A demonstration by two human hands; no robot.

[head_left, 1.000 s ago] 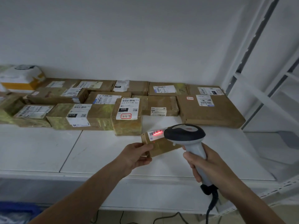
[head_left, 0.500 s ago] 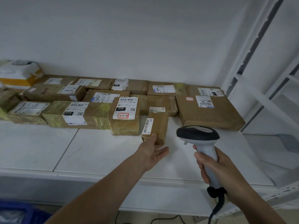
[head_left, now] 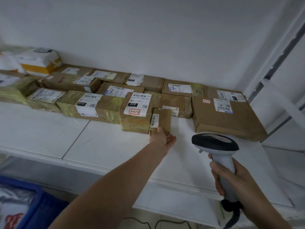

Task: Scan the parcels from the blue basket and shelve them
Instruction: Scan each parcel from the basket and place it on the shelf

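The small brown cardboard parcel lies on the white shelf, against the yellow-taped cardboard box at its nine o'clock. The left hand touches its near end with straight fingers. The right hand grips the black-headed grey scanner. An off-centre push may skew it into the flat cardboard parcel at twelve o'clock.

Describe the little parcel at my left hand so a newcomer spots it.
On the white shelf, find the front-row box labelled 3-2-3. The parcel sits at its right side, touched by the left hand. It is the smallest box, bearing only a narrow barcode strip.
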